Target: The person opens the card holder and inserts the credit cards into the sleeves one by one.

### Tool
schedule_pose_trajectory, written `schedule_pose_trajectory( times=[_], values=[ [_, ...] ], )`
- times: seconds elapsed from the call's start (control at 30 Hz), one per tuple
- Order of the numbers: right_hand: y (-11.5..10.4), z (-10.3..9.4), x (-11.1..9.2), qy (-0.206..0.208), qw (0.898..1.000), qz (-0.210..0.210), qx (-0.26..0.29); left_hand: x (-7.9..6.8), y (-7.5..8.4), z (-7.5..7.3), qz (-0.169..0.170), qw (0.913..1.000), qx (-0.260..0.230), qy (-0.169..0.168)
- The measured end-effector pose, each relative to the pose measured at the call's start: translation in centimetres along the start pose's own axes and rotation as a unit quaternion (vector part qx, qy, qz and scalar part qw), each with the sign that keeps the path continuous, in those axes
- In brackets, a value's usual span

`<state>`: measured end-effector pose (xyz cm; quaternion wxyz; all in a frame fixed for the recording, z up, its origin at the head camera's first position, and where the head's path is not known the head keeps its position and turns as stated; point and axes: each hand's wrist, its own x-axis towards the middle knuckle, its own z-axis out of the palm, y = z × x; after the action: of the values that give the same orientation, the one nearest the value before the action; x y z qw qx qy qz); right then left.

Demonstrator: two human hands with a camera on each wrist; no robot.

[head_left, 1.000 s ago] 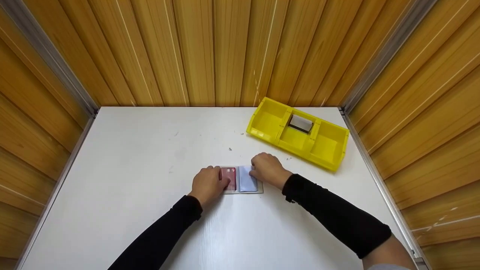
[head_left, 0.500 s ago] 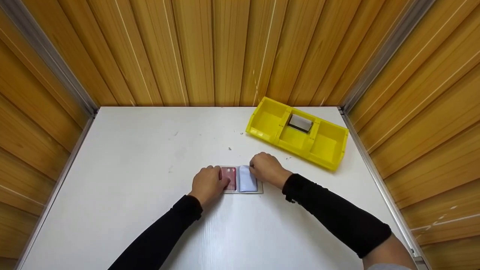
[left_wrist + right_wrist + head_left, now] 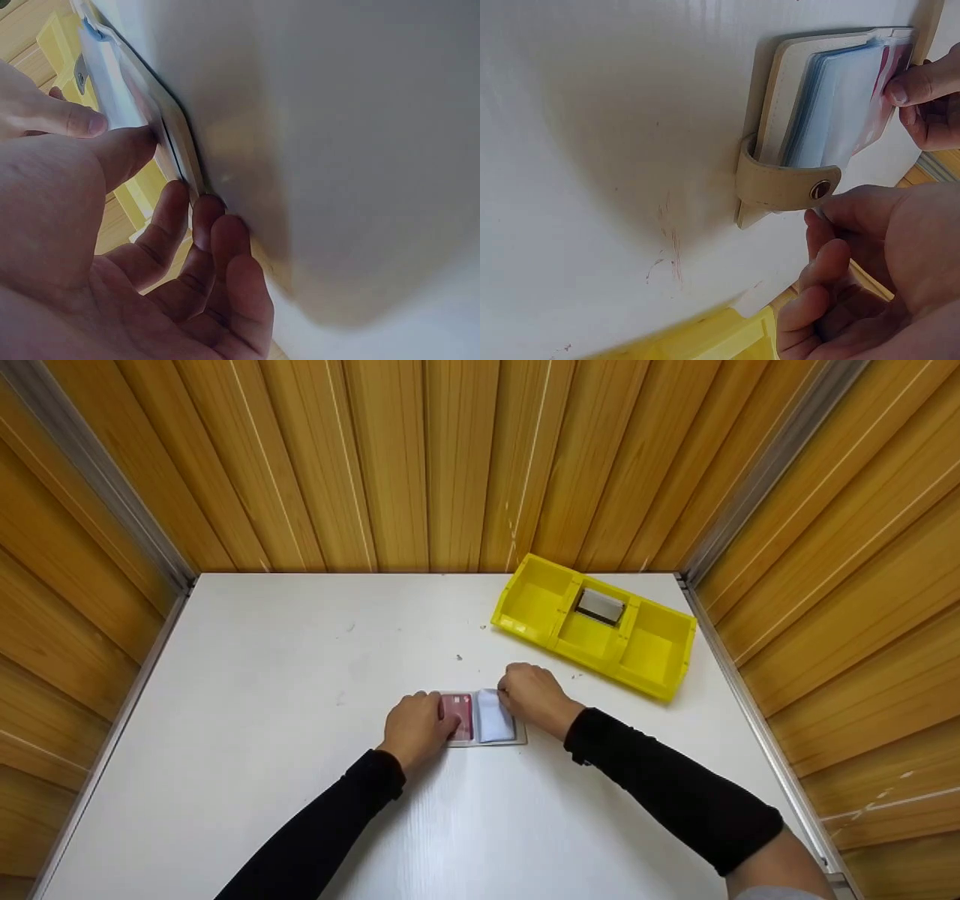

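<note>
A cream card holder lies open on the white table, showing a red card on its left side. Its right side carries a stack of clear bluish plastic sleeves. My left hand grips the holder's left edge, thumb on top and fingers beneath, as the left wrist view shows. With thumb and forefinger, my right hand pinches the far right corner of a sleeve. Beside those fingertips, the right wrist view shows the cream strap with its metal snap curving up over the sleeves.
Behind the right hand, a yellow tray with three compartments sits at an angle. A small grey-topped box is in its middle compartment. Wood-patterned walls enclose the white table at the back and sides.
My right hand has shifted slightly leftward and away from me, and the pinched sleeve's far edge has moved with it, bending a little. The left hand keeps its place on the holder.
</note>
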<state>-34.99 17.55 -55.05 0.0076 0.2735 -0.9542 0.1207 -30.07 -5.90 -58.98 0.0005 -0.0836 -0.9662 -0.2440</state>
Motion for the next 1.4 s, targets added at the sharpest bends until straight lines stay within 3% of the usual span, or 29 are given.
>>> schedule_pose_trajectory(
  times=[0.7, 1.4],
  values=[
    [-0.05, -0.26, 0.27, -0.022, 0.999, 0.036, 0.030, 0.11, 0.08, -0.01, 0.000, 1.0000, -0.002, 0.001],
    [-0.40, -0.66, 0.40, -0.006, 1.000, 0.014, 0.003, 0.13, 0.22, -0.08, -0.004, 1.0000, 0.001, 0.005]
  ],
)
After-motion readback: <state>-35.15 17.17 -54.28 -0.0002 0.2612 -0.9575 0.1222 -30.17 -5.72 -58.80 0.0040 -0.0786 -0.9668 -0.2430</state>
